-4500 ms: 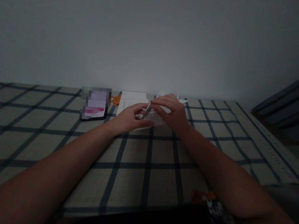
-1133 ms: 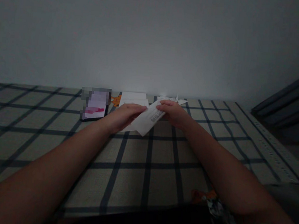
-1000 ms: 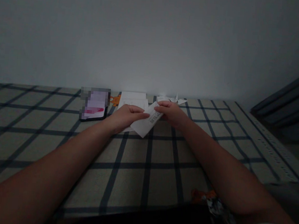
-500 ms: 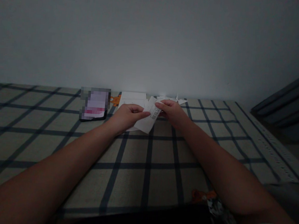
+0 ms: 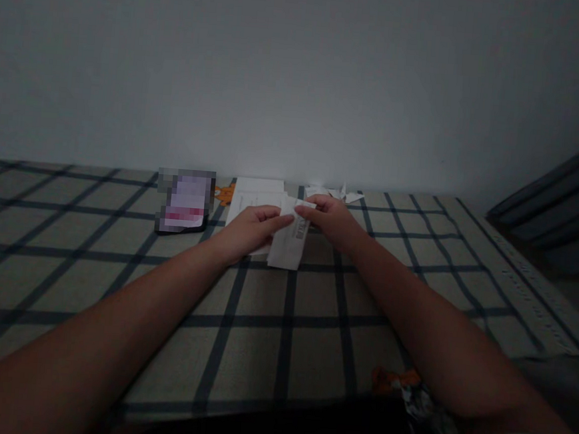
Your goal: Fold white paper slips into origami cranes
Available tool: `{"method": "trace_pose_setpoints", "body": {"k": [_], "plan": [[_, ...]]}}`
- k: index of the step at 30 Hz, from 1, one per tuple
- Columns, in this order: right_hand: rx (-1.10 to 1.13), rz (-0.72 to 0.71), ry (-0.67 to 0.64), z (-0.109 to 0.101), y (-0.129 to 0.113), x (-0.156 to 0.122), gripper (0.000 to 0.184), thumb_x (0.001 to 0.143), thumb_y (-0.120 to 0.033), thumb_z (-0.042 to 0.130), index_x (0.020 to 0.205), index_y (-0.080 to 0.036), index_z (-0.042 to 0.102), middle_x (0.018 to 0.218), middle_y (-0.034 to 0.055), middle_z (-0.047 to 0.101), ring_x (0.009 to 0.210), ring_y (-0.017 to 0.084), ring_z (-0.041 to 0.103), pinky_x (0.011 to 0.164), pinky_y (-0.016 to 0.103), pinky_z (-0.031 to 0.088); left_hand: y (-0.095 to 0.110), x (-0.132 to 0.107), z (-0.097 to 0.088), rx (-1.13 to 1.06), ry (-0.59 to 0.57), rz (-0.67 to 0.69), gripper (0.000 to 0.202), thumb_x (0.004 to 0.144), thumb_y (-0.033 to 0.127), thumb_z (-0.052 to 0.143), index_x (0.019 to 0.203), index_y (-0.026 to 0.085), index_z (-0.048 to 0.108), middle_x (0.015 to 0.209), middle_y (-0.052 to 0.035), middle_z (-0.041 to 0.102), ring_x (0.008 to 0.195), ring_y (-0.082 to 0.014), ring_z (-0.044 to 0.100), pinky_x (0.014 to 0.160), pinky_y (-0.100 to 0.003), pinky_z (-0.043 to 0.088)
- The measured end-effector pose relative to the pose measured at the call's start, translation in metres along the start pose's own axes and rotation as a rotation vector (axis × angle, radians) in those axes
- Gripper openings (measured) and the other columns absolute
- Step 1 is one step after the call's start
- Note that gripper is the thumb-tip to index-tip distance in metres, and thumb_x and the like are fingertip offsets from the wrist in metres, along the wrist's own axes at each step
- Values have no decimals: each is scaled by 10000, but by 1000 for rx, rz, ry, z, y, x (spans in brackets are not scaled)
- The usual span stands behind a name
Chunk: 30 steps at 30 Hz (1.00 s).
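Dim room: grey wall at the back, pale cloth with dark blue checks running up to it, dark ribbed object slanting in far right, can't tell what. Left hand and right hand mid-cloth, both in a narrow thumb-and-finger pinch; phone lies left, white sheets near the wall. Folded paper, printed, is held between both hands; white scraps sit behind the right one.
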State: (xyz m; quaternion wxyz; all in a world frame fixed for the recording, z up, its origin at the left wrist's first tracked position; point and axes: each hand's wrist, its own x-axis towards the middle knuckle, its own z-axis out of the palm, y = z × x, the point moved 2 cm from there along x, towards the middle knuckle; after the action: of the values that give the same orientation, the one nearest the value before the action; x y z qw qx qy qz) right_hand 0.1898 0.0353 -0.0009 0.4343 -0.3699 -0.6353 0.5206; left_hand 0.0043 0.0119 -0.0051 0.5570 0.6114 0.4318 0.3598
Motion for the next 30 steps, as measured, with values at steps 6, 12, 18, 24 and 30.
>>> {"method": "trace_pose_setpoints", "body": {"k": [6,12,18,24,30], "plan": [[-42,6,-16,1,2,0,346,752,-494,771,804,-165,676,727,-11,635,660,110,562,631,244,463,-2,0,-2,91,70,20,383,818,504,698,647,191,560,502,65,414,436,-76,344,451,-220,242],[-13,18,-13,2,4,1,419,794,-587,718,744,-179,636,712,-17,601,652,111,558,641,256,474,-6,6,-7,100,134,123,380,795,539,700,677,184,631,647,-11,613,568,-136,532,522,-244,393],[-166,-25,42,-2,1,0,427,803,-577,711,687,-172,644,647,-9,623,614,113,566,623,262,456,-6,5,-8,101,184,108,388,791,556,712,688,185,661,615,-5,604,544,-131,503,501,-238,374],[-221,-43,106,-2,-1,0,422,809,-579,700,707,-172,653,639,-6,625,601,114,563,612,263,456,-8,6,-8,28,152,93,369,787,551,724,739,185,704,674,-25,669,563,-139,547,520,-247,411],[-101,24,3,1,-2,-1,406,770,-577,737,762,-178,662,709,-1,659,662,126,615,665,271,521,-9,7,-9,8,164,91,369,792,549,727,698,199,658,619,-6,624,501,-123,505,470,-240,373]]}}
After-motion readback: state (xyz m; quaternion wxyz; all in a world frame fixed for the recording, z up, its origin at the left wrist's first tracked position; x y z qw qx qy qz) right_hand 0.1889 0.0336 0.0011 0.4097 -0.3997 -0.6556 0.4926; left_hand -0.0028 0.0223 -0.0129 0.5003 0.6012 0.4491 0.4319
